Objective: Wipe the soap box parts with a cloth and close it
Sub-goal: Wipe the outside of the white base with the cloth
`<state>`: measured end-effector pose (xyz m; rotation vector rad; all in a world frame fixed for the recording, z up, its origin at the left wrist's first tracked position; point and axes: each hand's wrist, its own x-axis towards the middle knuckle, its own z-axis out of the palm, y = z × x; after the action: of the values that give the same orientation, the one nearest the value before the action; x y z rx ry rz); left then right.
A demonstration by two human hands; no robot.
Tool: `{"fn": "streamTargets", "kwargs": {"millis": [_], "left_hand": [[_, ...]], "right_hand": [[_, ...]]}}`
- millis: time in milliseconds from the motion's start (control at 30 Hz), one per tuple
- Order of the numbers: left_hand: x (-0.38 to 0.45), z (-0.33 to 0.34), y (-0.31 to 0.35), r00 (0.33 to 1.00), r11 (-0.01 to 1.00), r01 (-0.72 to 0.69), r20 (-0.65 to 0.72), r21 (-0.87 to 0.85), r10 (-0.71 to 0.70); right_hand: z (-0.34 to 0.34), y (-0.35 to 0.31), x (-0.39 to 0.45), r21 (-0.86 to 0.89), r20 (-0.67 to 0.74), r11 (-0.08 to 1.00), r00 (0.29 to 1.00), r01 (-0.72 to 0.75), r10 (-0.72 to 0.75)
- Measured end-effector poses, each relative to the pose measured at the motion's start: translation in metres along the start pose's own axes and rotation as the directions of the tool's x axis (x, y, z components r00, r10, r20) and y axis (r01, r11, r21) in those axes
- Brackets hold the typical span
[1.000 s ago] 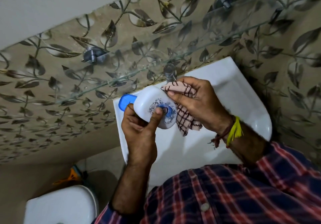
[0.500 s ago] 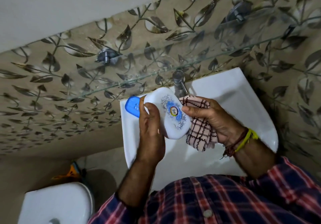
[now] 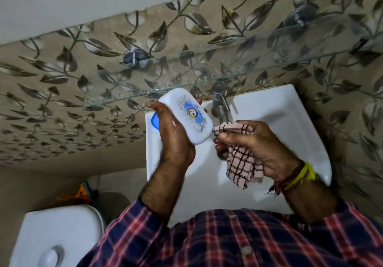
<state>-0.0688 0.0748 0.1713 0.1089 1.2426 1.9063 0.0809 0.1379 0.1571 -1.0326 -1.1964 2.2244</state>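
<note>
Glossy white basin (image 3: 269, 109), left hand (image 3: 174, 140) grips smooth rounded soap box (image 3: 186, 115) — right hand (image 3: 255, 144) grips checked cloth (image 3: 240, 163)

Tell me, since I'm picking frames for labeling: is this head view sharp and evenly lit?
Head view: dim overall, the white sink brightest; wide-angle bending curves the glass shelf; the left hand and soap box are slightly soft, the cloth checks stay readable.

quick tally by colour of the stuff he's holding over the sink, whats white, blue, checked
white: 1, soap box lid in the left hand
blue: 1, soap box part behind that hand
checked: 1, cloth in the right hand
total: 3
</note>
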Motion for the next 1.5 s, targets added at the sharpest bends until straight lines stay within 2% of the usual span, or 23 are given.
{"fn": "streamTargets", "kwargs": {"millis": [67, 100, 133, 200, 267, 300, 367, 433, 567, 700, 800, 833, 933, 967, 1067, 1100, 1200, 1233, 1333, 1367, 1467, 1500], "left_hand": [[-0.003, -0.001, 0.002, 0.996, 0.998, 0.061, 0.070, 0.002, -0.061], [-0.005, -0.002, -0.001, 0.991, 0.996, 0.084, 0.109, -0.001, -0.084], [-0.008, -0.005, -0.005, 0.983, 0.995, 0.103, 0.152, 0.008, -0.103], [-0.015, -0.006, -0.013, 0.962, 0.990, 0.137, 0.236, 0.024, -0.139], [-0.020, -0.008, -0.022, 0.936, 0.983, 0.179, 0.301, 0.037, -0.182], [-0.021, -0.009, -0.025, 0.932, 0.982, 0.186, 0.310, 0.041, -0.190], [-0.025, -0.007, -0.025, 0.931, 0.975, 0.205, 0.293, 0.080, -0.220], [-0.025, -0.005, -0.024, 0.941, 0.972, 0.197, 0.252, 0.131, -0.225], [-0.023, -0.011, -0.023, 0.963, 0.986, 0.128, 0.225, 0.103, -0.148], [-0.028, -0.013, -0.025, 0.962, 0.987, 0.091, 0.244, 0.130, -0.121], [-0.025, -0.014, -0.020, 0.967, 0.992, 0.096, 0.227, 0.079, -0.112], [-0.025, -0.014, -0.020, 0.969, 0.992, 0.099, 0.219, 0.079, -0.114], [-0.026, -0.011, -0.020, 0.975, 0.988, 0.120, 0.178, 0.094, -0.135], [-0.027, -0.012, -0.020, 0.975, 0.988, 0.125, 0.172, 0.086, -0.138], [-0.028, -0.014, -0.018, 0.978, 0.991, 0.111, 0.169, 0.079, -0.123], [-0.028, -0.015, -0.019, 0.978, 0.991, 0.105, 0.170, 0.081, -0.117], [-0.028, -0.012, -0.022, 0.982, 0.989, 0.110, 0.143, 0.102, -0.124], [-0.027, -0.011, -0.020, 0.983, 0.989, 0.112, 0.132, 0.097, -0.124], [-0.025, -0.007, -0.013, 0.987, 0.991, 0.115, 0.103, 0.062, -0.121], [-0.025, -0.006, -0.012, 0.987, 0.991, 0.123, 0.095, 0.061, -0.128], [-0.027, 0.000, -0.012, 0.976, 0.978, 0.201, 0.072, 0.049, -0.204], [-0.027, 0.001, -0.012, 0.974, 0.977, 0.210, 0.075, 0.039, -0.212]], "right_hand": [[-0.002, -0.007, -0.005, 0.005, -0.058, 0.997, 0.995, 0.082, -0.082], [-0.003, -0.012, -0.007, -0.062, -0.107, 0.983, 0.978, 0.175, -0.181], [-0.002, -0.018, -0.010, -0.205, -0.132, 0.933, 0.936, 0.297, -0.327], [0.005, -0.029, -0.016, -0.505, -0.019, 0.693, 0.796, 0.514, -0.604], [0.019, -0.034, -0.018, -0.650, 0.126, 0.446, 0.666, 0.615, -0.735], [0.024, -0.035, -0.016, -0.688, 0.156, 0.367, 0.622, 0.626, -0.767], [0.032, -0.035, -0.011, -0.734, 0.147, 0.304, 0.579, 0.607, -0.802], [0.038, -0.030, -0.010, -0.747, 0.162, 0.271, 0.561, 0.607, -0.812], [0.048, -0.019, -0.016, -0.792, 0.280, 0.144, 0.562, 0.594, -0.778], [0.044, -0.025, -0.007, -0.810, 0.205, 0.200, 0.586, 0.551, -0.784], [0.046, -0.013, -0.017, -0.749, 0.343, 0.124, 0.541, 0.651, -0.768], [0.045, -0.010, -0.019, -0.748, 0.348, 0.124, 0.544, 0.652, -0.764], [0.041, -0.016, -0.008, -0.792, 0.225, 0.206, 0.589, 0.575, -0.776], [0.041, -0.015, -0.006, -0.789, 0.226, 0.209, 0.589, 0.578, -0.776], [0.044, -0.005, -0.016, -0.721, 0.338, 0.161, 0.544, 0.674, -0.768], [0.043, -0.004, -0.017, -0.720, 0.336, 0.166, 0.548, 0.674, -0.766], [0.035, -0.010, -0.005, -0.772, 0.198, 0.246, 0.590, 0.586, -0.783], [0.034, -0.011, -0.004, -0.774, 0.203, 0.239, 0.587, 0.586, -0.784], [0.039, -0.001, -0.014, -0.721, 0.372, 0.135, 0.544, 0.680, -0.752], [0.039, -0.001, -0.015, -0.721, 0.380, 0.131, 0.547, 0.680, -0.746], [0.033, -0.011, -0.004, -0.770, 0.231, 0.234, 0.602, 0.594, -0.764], [0.032, -0.012, -0.003, -0.775, 0.231, 0.227, 0.598, 0.590, -0.768]]}}
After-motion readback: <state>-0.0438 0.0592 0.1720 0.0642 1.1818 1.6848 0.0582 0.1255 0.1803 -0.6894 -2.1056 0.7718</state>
